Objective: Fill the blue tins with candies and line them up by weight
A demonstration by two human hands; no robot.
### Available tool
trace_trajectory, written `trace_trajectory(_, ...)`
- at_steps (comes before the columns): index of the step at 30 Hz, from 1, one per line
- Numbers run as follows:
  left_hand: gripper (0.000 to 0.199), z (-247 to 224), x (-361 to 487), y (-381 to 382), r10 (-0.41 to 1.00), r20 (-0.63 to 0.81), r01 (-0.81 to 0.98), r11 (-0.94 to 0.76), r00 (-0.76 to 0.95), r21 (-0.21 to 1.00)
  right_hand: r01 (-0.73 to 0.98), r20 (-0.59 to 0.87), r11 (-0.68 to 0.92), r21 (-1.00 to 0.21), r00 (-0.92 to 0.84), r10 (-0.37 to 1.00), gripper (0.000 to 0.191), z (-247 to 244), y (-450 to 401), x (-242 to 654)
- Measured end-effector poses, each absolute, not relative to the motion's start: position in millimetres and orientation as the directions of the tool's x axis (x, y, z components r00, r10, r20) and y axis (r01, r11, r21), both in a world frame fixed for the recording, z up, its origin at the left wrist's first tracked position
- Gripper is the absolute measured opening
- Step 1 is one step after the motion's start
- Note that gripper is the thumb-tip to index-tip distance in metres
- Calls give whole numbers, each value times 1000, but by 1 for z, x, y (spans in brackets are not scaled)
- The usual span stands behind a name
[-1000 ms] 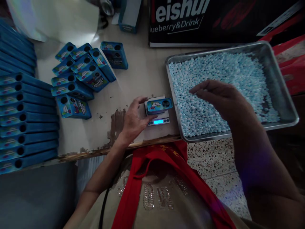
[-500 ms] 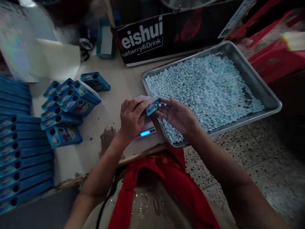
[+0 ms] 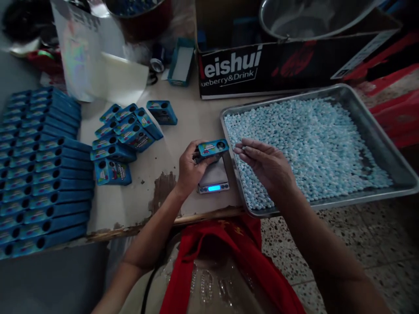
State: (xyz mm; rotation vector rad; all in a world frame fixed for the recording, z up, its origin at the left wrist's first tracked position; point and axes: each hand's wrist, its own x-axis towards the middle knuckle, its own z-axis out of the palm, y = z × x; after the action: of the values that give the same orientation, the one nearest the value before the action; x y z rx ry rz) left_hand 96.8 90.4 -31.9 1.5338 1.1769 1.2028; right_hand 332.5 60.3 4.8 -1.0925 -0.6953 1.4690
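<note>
My left hand (image 3: 194, 168) is closed around a small blue candy box (image 3: 212, 148), tilted so that its end with a round window faces up. Just below the box, a small digital scale (image 3: 214, 185) has its blue display lit. My right hand (image 3: 266, 163) is above the near left part of a metal tray (image 3: 363, 197), thumb and fingers pinched together. A tiny pale candy (image 3: 244, 148) seems to show at its fingertips. Small blue and white candies (image 3: 307, 144) cover most of the tray.
Several blue boxes (image 3: 113, 172) stand grouped left of the scale, with stacked rows of more boxes (image 3: 62, 187) at far left. Behind the tray is a black carton (image 3: 235, 76) with a metal bowl (image 3: 314, 26). A can (image 3: 157, 59) and a teal open box (image 3: 181, 63) stand at the back.
The box has tilted upright and come away from my right hand. My right hand went from open-palmed, with candies at the box's end, to pinched over the tray. The view has shifted left.
</note>
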Motion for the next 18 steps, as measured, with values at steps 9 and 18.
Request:
trace_trajectory(9, 55, -24, 72, 78, 990, 54, -15, -53, 134, 998, 41, 85, 78, -996, 212, 973, 9, 31, 71, 336)
trace_trajectory(18, 50, -51, 75, 55, 956, 175, 122, -208, 234, 971, -45, -79, -72, -996, 195, 978, 10, 19, 46, 341)
